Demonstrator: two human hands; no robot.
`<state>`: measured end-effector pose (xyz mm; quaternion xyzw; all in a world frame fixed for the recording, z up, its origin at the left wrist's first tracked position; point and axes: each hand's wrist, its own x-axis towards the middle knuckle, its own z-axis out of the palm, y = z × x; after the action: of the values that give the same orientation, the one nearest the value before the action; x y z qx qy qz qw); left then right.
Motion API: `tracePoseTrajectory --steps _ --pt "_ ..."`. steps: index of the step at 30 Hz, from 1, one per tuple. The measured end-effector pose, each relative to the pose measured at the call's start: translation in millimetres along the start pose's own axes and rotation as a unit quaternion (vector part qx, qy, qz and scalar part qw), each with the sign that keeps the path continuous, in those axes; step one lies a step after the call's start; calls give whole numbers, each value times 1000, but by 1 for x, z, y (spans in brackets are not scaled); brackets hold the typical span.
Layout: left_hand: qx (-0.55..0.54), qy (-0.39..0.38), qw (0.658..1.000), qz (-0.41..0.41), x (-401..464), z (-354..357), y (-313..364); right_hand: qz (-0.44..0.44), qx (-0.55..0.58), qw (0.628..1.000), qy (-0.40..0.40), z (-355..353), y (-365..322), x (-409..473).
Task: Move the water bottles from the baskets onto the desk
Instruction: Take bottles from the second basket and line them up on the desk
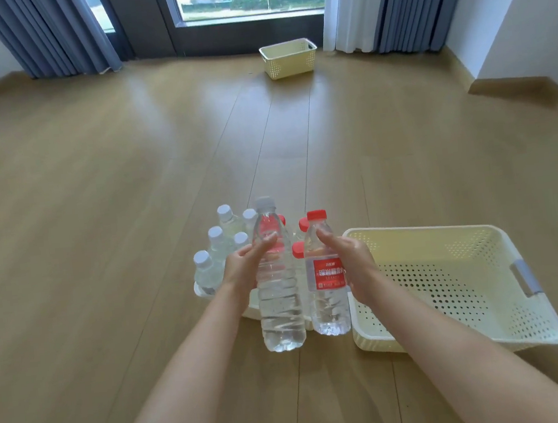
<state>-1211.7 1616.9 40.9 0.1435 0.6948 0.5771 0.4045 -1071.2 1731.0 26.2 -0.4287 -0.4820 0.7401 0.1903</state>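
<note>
My left hand [242, 270] grips a tall clear bottle [278, 297] with a grey-white cap and no label, held upright above the floor. My right hand [352, 265] grips a shorter red-capped bottle [327, 295] with a red label, upright beside the first. Behind both stands a white basket [251, 309], mostly hidden, holding several white-capped bottles [217, 242] and red-capped bottles [298, 250]. To the right a cream perforated basket [486, 296] lies empty on the floor. No desk is in view.
A small cream basket [289, 58] sits on the wooden floor near the window at the back. Blue curtains [45, 32] hang at both sides of the window. A white wall corner [525, 47] juts in at the right.
</note>
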Motion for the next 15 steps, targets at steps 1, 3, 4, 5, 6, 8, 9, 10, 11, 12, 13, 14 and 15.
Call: tracePoseTrajectory --steps 1,3,4,5,6,8,9,10,11,12,13,14,15 --pt "9 10 1000 0 5 3 4 2 2 1000 8 -1 -1 3" --pt "34 20 999 -1 11 10 17 11 3 1000 24 -2 -11 3" --pt "44 19 999 -5 12 13 26 13 3 999 29 -3 -20 1" --pt "48 17 999 -12 12 16 39 15 3 999 35 -5 -33 -2" --pt "48 16 999 -20 10 20 53 13 -1 999 40 -7 -49 -6" --pt "39 14 999 -29 2 28 90 7 -6 999 48 -11 -90 -16" --pt "36 9 999 -29 -4 33 112 3 -5 999 53 -14 -112 -22" --pt "37 4 999 -29 -11 37 135 3 -2 998 60 -16 -135 -28" --pt "39 0 999 -29 -19 41 160 4 1 998 67 -18 -159 -37" --pt "38 -5 999 -32 -28 45 186 2 5 997 73 -20 -185 -47" --pt "37 -11 999 -33 -38 49 213 0 12 997 78 -22 -212 -58" --pt "36 -18 999 -34 -50 53 243 -2 18 996 83 -23 -240 -70" --pt "37 -23 998 -35 -62 56 273 -4 21 996 87 -24 -269 -83"
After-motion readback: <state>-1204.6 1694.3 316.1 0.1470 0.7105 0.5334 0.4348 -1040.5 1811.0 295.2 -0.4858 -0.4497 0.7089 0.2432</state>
